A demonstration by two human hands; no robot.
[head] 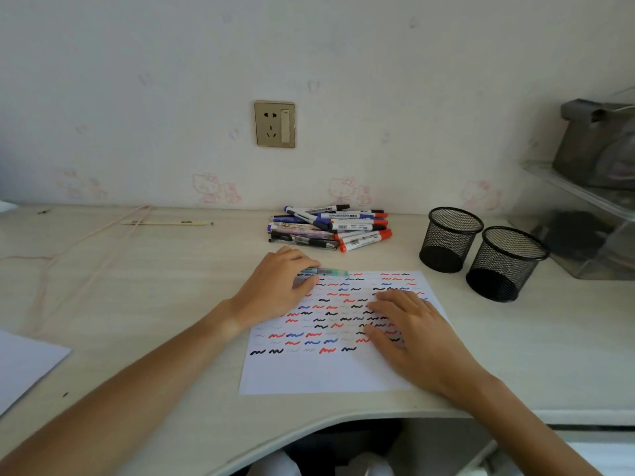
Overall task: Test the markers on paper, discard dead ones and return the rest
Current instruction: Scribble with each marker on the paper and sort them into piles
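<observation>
Fingers (304, 281) of the left hand (275, 290) are curling round a pale green pen (326, 271), pinching it at the top left corner of the test paper (326, 372); the pen is lying nearly flat along the sheet's far edge, its left end hidden under the fingers, tip end not clear enough to call. Far left, a second white sheet (24, 365) is being cut off by the frame edge, and a thin pinkish cord (68, 249) is trailing over the desk (154, 304) beside a flat stick (165, 222), too blurry to identify. Behind the left hand, near the wall, the marker pile (330, 228) is sitting in a loose heap, red, blue and black caps showing, lower ones covered by upper ones, count not readable. The right hand (409, 334) is resting flat on the paper, fingers straight and spread, holding nothing, covering part of the red, blue and black squiggle rows. Right of the paper, two black mesh cups (450, 240) (505, 264) are standing upright, touching or nearly so; nothing visible inside. Far right, a clear shelf unit (584, 201) is cropped, contents dark and unclear.
</observation>
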